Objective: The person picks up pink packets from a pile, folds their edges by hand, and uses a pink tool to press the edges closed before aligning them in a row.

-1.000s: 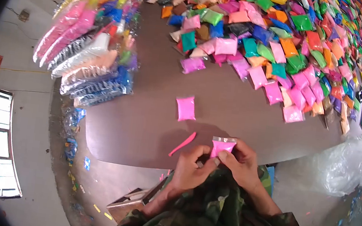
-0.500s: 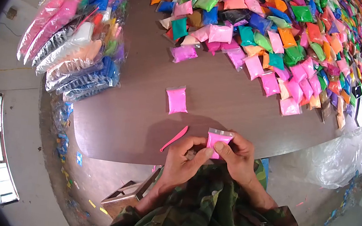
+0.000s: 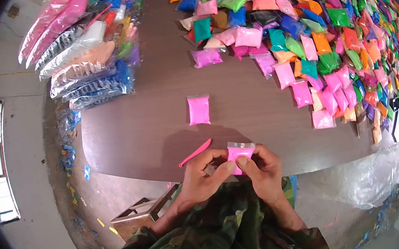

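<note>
A small clear packet of pink clay-like material (image 3: 239, 153) is pinched between my two hands, just over the table's near edge. My left hand (image 3: 206, 175) grips its lower left side, the thumb pressing on the front. On the other side my right hand (image 3: 264, 175) has its thumb on the packet's face and its fingers behind. The packet's clear top strip points away from me. Left of my hands lies a pink plastic knife-shaped tool (image 3: 196, 153). Farther up the table a second pink packet (image 3: 199, 110) lies flat by itself.
Many colourful packets (image 3: 290, 31) are heaped across the far and right side of the brown table (image 3: 148, 138). Long clear bags of coloured pieces (image 3: 88, 56) are stacked at the left. A clear plastic sheet (image 3: 372, 180) hangs at the right; a wooden stool (image 3: 138, 216) stands below.
Both hands keep their hold on the pink packet, with only a slight shift of it. The view has moved a little, so the table things appear slightly farther right.
</note>
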The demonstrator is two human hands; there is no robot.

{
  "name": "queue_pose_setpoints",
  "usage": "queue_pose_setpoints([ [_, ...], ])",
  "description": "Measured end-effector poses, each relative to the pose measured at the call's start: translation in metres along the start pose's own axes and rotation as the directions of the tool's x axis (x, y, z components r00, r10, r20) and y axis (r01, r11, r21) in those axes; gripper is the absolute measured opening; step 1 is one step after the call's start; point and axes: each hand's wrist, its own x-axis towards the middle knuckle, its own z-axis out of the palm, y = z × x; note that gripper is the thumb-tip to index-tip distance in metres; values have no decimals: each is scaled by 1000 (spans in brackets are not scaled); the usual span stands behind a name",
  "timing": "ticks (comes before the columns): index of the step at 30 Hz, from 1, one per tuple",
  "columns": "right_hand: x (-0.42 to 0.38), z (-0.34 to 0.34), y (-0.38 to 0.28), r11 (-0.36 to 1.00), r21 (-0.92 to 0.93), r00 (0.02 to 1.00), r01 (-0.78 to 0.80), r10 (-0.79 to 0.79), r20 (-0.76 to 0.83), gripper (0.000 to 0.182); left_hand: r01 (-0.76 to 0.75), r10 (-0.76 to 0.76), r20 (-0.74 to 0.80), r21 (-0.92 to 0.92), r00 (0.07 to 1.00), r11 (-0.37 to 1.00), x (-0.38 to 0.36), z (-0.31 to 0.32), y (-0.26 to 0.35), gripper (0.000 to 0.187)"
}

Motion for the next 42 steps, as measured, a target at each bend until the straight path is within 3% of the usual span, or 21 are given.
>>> queue_pose_setpoints([
  [1, 2, -3, -2, 994, -113, 1000, 0, 2, 18, 16, -36, 34, 21, 118, 999, 992, 0, -1, -4, 19],
  [2, 5, 0, -3, 1000, -24, 1000, 8, -8, -13, 14, -79, 74, 31, 256, 997, 964, 0, -5, -7, 20],
  [3, 4, 6, -3, 997, 73, 999, 14, -12, -32, 11, -17, 16, 4, 186, 1000, 982, -1, -3, -9, 25],
  [6, 6, 7, 1, 993, 115, 1000, -2, 4, -18, 12, -31, 32, -10, 83, 999, 996, 1, 0, -4, 16],
  [8, 5, 6, 7, 986, 165, 1000, 17, -17, -4, 12, -137, 138, 5, 126, 990, 983, 4, -1, -12, 13],
  [11, 6, 11, 3, 980, 197, 998, 24, -11, -66, 14, -140, 136, 36, 128, 990, 982, 4, -2, -6, 13],
  [17, 7, 1, 15, 971, 224, 994, 78, -58, -98, 19, -18, 19, 23, -70, 1000, 997, 2, 11, 6, 18],
  [20, 7, 2, 13, 971, 207, 990, 116, -95, -109, 18, -37, 30, 88, 78, 996, 996, 3, 7, -3, 22],
  [23, 7, 6, 11, 955, 265, 987, 132, -101, -129, 18, 58, -66, 104, 81, 992, 995, 3, 4, -4, 25],
  [29, 6, 3, 15, 970, 144, 977, 198, -183, -112, 17, -69, 52, 72, 250, 996, 966, 1, 3, 1, 23],
  [32, 6, 11, 9, 948, 279, 987, 153, -134, -84, 15, -16, 13, 21, 142, 1000, 990, -3, 1, 2, 22],
  [42, 10, 12, 15, 946, 303, 993, 119, -109, -48, 13, -67, 44, 66, 411, 997, 909, -8, -26, 27, 24],
])
